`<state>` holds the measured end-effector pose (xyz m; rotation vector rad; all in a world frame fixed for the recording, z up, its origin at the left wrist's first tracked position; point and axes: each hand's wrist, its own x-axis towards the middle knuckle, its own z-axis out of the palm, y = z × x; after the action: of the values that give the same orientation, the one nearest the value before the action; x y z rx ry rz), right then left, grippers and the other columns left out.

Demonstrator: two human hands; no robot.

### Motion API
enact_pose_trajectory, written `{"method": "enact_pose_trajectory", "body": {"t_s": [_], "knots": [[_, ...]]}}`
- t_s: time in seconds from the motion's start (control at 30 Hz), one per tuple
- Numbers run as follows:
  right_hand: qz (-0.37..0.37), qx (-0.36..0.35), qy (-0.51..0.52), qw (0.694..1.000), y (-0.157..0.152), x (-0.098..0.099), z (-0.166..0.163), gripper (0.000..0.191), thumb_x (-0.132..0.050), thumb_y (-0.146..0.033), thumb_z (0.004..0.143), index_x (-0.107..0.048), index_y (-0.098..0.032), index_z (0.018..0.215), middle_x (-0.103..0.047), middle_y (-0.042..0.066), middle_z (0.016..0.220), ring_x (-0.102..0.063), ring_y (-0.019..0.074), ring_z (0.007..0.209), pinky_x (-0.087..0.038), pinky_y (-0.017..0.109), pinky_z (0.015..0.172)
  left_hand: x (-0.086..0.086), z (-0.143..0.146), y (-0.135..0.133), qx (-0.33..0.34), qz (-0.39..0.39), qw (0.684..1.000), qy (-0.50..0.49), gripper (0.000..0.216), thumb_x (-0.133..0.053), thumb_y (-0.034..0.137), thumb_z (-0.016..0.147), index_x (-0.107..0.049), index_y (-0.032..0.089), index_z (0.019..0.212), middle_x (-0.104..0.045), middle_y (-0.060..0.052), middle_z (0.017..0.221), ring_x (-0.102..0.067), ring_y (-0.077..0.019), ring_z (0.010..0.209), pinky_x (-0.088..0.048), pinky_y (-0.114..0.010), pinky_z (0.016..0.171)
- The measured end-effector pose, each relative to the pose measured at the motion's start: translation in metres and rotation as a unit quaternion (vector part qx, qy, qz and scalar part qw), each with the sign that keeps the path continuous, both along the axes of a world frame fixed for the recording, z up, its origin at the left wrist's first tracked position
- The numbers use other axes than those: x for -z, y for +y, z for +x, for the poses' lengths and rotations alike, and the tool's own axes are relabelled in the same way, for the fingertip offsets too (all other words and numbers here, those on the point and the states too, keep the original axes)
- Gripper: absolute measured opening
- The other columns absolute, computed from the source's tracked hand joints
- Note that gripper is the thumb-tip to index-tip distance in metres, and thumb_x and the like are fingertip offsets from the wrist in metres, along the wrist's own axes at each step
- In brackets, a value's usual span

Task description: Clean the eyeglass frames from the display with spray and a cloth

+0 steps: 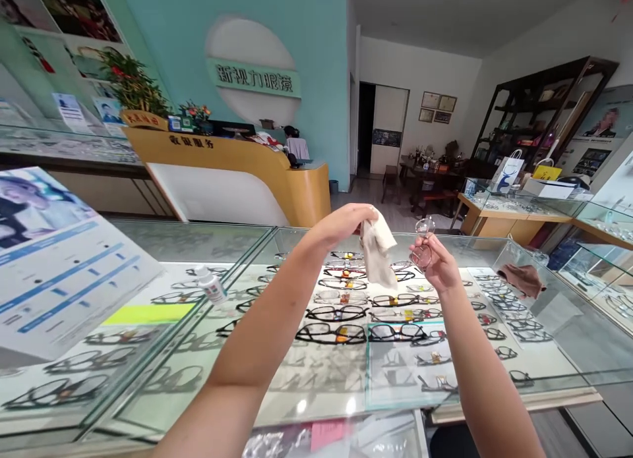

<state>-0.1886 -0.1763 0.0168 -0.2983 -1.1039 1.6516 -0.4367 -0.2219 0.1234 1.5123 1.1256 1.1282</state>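
Above the glass display counter (pixel 316 385), my left hand (pixel 349 222) is closed on a cream cloth (pixel 380 254), which hangs down from the fingers. To its right, my right hand (pixel 440 263) pinches a pair of round, thin-rimmed eyeglasses (pixel 424 227), held upright with one lens above the other. A gap separates the cloth from the eyeglasses. Rows of spectacle frames (pixel 339 313) lie under the glass below both hands.
A white bottle (pixel 211 285) stands on the counter at left, near a large printed board (pixel 64 260). A brown cloth (pixel 523 279) lies at right. Beneath the counter's near edge are a pink paper (pixel 329 435) and plastic bags. Beyond is a wooden reception desk (pixel 309 188).
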Motion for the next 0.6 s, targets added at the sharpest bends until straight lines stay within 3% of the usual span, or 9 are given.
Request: {"method": "enact_pose_trajectory", "body": {"t_s": [0.2, 0.3, 0.47, 0.6], "knots": [[-0.002, 0.022, -0.013, 1.0, -0.002, -0.001, 0.003, 0.033, -0.092, -0.034, 0.08, -0.063, -0.023, 0.089, -0.072, -0.002, 0.089, -0.076, 0.0147, 0.087, -0.062, 0.021, 0.071, -0.01, 0.005, -0.032, 0.094, -0.021, 0.984, -0.152, 0.023, -0.08, 0.034, 0.074, -0.066, 0.015, 0.075, -0.062, 0.0, 0.072, -0.055, -0.0115, 0.063, -0.045, -0.024, 0.06], [-0.015, 0.038, -0.003, 0.999, -0.004, -0.006, 0.006, 0.031, -0.092, -0.03, 0.077, -0.065, -0.022, 0.091, -0.073, -0.001, 0.088, -0.077, 0.0157, 0.085, -0.063, 0.021, 0.068, -0.015, 0.003, -0.047, 0.111, -0.04, 0.971, -0.208, 0.018, -0.081, 0.029, 0.079, -0.072, 0.014, 0.081, -0.066, -0.001, 0.072, -0.059, -0.0109, 0.063, -0.047, -0.021, 0.059], [-0.037, 0.088, 0.045, 0.994, -0.01, -0.015, 0.009, 0.028, -0.089, -0.026, 0.08, -0.062, -0.022, 0.086, -0.073, -0.003, 0.086, -0.078, 0.0142, 0.086, -0.064, 0.02, 0.07, -0.024, 0.001, -0.061, 0.097, -0.004, 0.947, -0.307, 0.021, -0.071, 0.021, 0.089, -0.078, 0.015, 0.109, -0.079, -0.007, 0.099, -0.074, -0.02, 0.094, -0.059, -0.029, 0.087], [-0.036, 0.122, 0.071, 0.989, -0.02, -0.044, 0.003, 0.024, -0.088, -0.026, 0.082, -0.067, -0.021, 0.093, -0.075, -0.002, 0.089, -0.079, 0.0153, 0.092, -0.067, 0.023, 0.08, -0.026, 0.0, -0.06, 0.062, 0.027, 0.95, -0.305, 0.029, -0.068, 0.026, 0.094, -0.077, 0.016, 0.119, -0.079, -0.008, 0.106, -0.074, -0.0243, 0.106, -0.057, -0.036, 0.1]]}}
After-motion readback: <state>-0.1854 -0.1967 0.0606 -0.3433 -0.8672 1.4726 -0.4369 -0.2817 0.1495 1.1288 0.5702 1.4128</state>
